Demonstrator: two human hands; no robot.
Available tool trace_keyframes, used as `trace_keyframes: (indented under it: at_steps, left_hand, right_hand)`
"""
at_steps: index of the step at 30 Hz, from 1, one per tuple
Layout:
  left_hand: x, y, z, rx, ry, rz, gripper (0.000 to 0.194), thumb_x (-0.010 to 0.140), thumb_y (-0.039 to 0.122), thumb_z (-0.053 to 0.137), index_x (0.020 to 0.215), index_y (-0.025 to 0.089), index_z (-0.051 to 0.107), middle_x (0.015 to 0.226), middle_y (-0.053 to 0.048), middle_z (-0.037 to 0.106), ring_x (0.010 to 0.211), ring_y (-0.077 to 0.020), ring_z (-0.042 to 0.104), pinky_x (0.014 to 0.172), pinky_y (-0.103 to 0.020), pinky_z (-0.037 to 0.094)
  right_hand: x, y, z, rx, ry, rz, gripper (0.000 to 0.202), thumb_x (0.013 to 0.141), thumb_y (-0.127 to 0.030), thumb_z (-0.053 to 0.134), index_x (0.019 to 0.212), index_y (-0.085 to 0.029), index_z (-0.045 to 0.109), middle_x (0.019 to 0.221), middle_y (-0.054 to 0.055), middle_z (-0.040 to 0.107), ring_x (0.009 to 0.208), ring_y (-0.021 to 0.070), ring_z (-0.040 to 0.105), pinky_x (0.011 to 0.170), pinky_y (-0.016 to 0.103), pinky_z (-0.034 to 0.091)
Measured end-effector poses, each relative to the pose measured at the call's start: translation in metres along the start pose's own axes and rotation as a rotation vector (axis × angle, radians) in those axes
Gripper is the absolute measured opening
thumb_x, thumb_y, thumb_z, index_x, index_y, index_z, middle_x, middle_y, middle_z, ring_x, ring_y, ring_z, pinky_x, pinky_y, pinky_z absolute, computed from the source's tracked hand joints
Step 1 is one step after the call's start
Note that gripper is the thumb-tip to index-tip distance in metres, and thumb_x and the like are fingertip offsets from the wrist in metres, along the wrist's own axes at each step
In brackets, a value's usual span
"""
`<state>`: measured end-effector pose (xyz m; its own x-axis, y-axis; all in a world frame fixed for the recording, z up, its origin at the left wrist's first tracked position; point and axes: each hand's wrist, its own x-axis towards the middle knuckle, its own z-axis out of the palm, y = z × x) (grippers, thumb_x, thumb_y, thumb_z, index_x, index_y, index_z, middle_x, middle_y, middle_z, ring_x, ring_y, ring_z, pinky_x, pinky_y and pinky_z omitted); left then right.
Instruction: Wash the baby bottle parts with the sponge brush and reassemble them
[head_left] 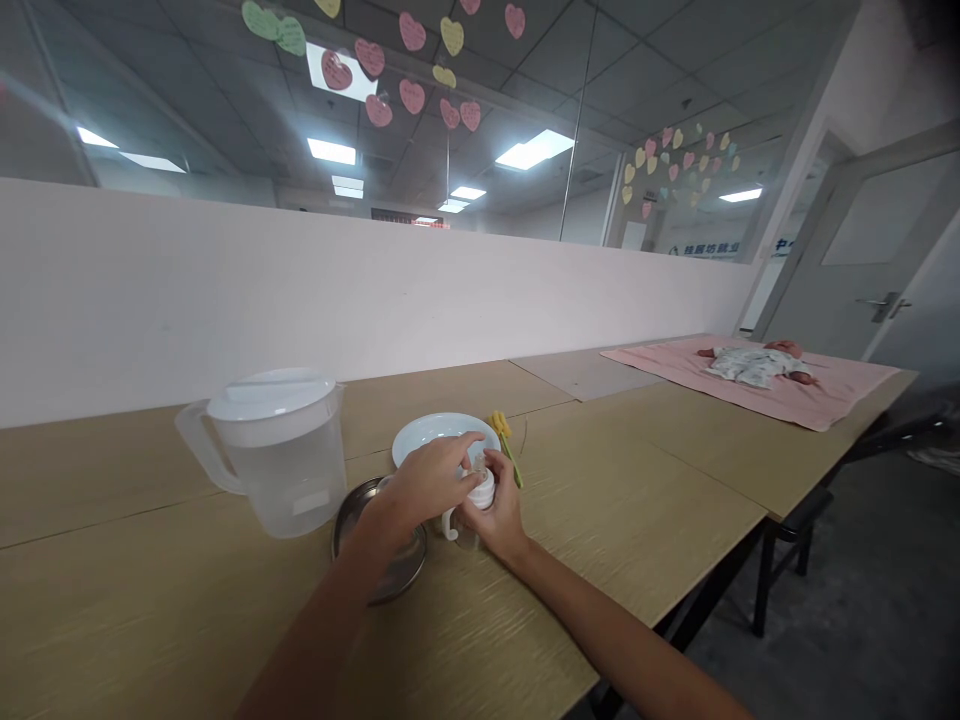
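A small baby bottle (480, 490) with a white collar and side handles stands on the wooden table (637, 500). My left hand (427, 482) reaches over it from the left, fingers pinched on its top. My right hand (499, 510) wraps the bottle's body from the right. Most of the bottle is hidden by my fingers. Just behind it sits a white bowl (435, 435), and a metal plate (397, 570) lies partly under my left wrist.
A clear plastic jug (274, 450) with a white lid stands to the left. A yellow-headed brush (506, 445) lies right of the bowl. At the far right a baby doll (754, 362) lies on a pink blanket (795, 395). The table edge runs along the right.
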<state>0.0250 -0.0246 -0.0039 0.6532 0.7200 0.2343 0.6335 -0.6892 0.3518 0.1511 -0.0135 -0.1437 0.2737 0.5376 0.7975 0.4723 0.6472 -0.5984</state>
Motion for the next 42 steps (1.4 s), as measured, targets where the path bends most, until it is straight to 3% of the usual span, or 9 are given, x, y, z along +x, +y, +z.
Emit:
trace_keyframes:
  at_steps: [7, 21, 33, 40, 42]
  left_hand:
    - [0.001, 0.008, -0.001, 0.061, -0.008, -0.03, 0.044, 0.077, 0.033, 0.048, 0.12, 0.021, 0.053, 0.087, -0.003, 0.063, 0.081, -0.0198, 0.058, 0.065, -0.027, 0.042]
    - [0.005, 0.004, 0.001, -0.062, -0.02, -0.024, 0.049, 0.073, 0.024, 0.049, 0.122, 0.02, 0.053, 0.087, -0.003, 0.066, 0.087, -0.02, 0.059, 0.071, -0.026, 0.043]
    - [0.005, -0.005, 0.0, -0.185, -0.04, 0.08, 0.048, 0.075, 0.023, 0.046, 0.123, 0.022, 0.053, 0.096, -0.002, 0.066, 0.094, -0.0189, 0.058, 0.081, -0.026, 0.043]
    - [-0.001, -0.013, -0.015, -0.266, -0.09, -0.026, 0.055, 0.079, 0.042, 0.048, 0.129, 0.021, 0.045, 0.105, -0.004, 0.065, 0.098, -0.0191, 0.058, 0.084, -0.027, 0.043]
    - [-0.004, -0.02, -0.023, -0.236, -0.073, -0.054, 0.049, 0.081, 0.047, 0.044, 0.122, 0.02, 0.05, 0.104, -0.004, 0.065, 0.095, -0.0192, 0.059, 0.08, -0.027, 0.044]
  right_hand:
    - [-0.001, 0.003, 0.001, -0.007, -0.014, -0.035, 0.059, 0.066, -0.033, 0.066, 0.116, -0.02, 0.038, 0.105, 0.01, 0.055, 0.097, 0.0233, 0.057, 0.084, 0.041, 0.048]
    - [0.005, -0.003, -0.001, -0.014, -0.029, 0.004, 0.045, 0.065, -0.033, 0.066, 0.103, -0.02, 0.045, 0.092, 0.005, 0.058, 0.082, 0.0196, 0.059, 0.074, 0.035, 0.049]
    - [0.005, -0.005, 0.0, 0.016, -0.038, 0.03, 0.04, 0.067, -0.032, 0.066, 0.099, -0.02, 0.046, 0.089, 0.004, 0.058, 0.079, 0.0182, 0.058, 0.071, 0.034, 0.049]
    - [0.003, -0.001, -0.002, 0.0, -0.053, 0.022, 0.048, 0.066, -0.036, 0.068, 0.104, -0.02, 0.045, 0.095, 0.006, 0.058, 0.086, 0.0203, 0.058, 0.077, 0.036, 0.048]
    - [0.003, 0.0, -0.002, -0.01, -0.059, 0.019, 0.049, 0.065, -0.038, 0.068, 0.105, -0.02, 0.045, 0.096, 0.006, 0.057, 0.087, 0.0204, 0.057, 0.078, 0.036, 0.048]
